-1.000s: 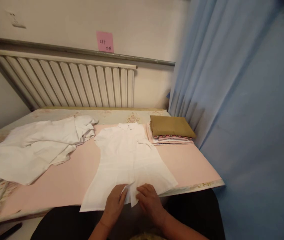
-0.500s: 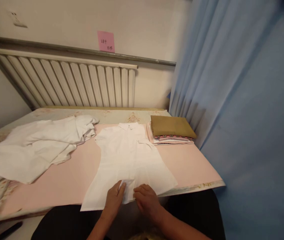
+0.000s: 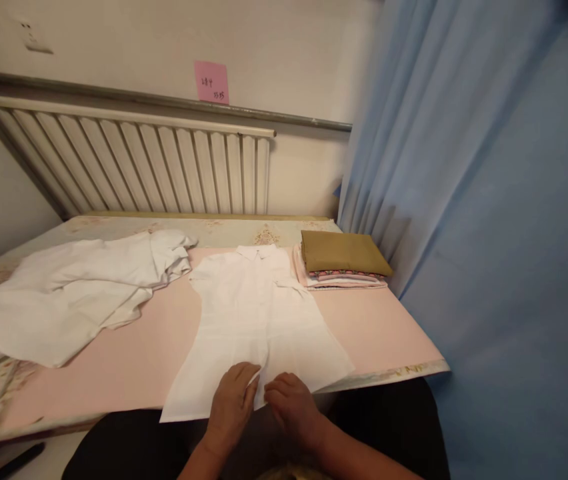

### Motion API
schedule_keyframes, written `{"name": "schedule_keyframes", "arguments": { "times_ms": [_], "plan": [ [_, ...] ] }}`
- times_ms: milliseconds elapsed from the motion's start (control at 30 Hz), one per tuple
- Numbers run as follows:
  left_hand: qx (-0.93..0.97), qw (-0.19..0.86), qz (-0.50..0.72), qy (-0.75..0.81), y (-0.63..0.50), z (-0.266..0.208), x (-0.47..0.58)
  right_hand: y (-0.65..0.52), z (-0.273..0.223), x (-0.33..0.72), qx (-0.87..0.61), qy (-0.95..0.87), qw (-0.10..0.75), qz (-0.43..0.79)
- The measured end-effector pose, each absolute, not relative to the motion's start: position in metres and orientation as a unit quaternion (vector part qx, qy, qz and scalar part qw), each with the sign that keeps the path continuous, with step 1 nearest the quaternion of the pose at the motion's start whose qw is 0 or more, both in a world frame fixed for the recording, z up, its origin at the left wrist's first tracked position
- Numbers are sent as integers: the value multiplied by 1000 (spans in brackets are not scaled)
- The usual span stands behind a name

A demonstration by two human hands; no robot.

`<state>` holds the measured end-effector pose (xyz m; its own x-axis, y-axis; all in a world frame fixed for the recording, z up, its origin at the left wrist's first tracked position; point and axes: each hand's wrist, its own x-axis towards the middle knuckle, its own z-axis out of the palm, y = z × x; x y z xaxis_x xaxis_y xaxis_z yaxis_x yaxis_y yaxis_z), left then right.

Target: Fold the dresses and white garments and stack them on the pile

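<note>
A white short-sleeved shirt lies spread on the pink cloth, its collar toward the wall and its hem at the near table edge. At the middle of the hem, my left hand pinches the edge of the front opening between thumb and fingers. Just to its right, my right hand is closed on the hem, fingers curled and thumb hidden below. A small gap of white fabric shows between the two hands.
Another white garment lies rumpled on the left. A folded stack topped by a mustard cloth sits at the back right, beside a blue curtain. The pink cloth covers the table; a radiator stands behind.
My left hand has shifted slightly right and turned over the front edge, bringing it closer to my right hand. The lifted flap of fabric now lies flatter.
</note>
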<state>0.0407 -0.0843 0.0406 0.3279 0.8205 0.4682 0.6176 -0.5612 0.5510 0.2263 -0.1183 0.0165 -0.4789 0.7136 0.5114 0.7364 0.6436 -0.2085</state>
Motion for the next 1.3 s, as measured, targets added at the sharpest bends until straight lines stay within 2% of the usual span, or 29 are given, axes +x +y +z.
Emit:
{"name": "schedule_keyframes", "arguments": {
  "times_ms": [167,467,633,800,933,1100,1300],
  "plan": [
    [844,84,320,422,-91,39,41,-116,8,224,-414,-861,294,-11],
    [888,105,226,386,-100,47,39,-131,14,232,-378,-873,309,19],
    [875,111,245,402,-98,54,40,-141,23,242,-411,-852,321,44],
    [848,25,324,418,-75,29,50,-134,32,243,-439,-816,374,34],
    [853,-47,293,429,-55,3,56,-123,36,241,-451,-821,350,20],
    [871,-67,229,430,-50,-12,53,-119,28,243,-441,-836,328,12],
    [871,-63,217,436,-49,-8,54,-108,26,244,-468,-816,341,6]
  ]
}}
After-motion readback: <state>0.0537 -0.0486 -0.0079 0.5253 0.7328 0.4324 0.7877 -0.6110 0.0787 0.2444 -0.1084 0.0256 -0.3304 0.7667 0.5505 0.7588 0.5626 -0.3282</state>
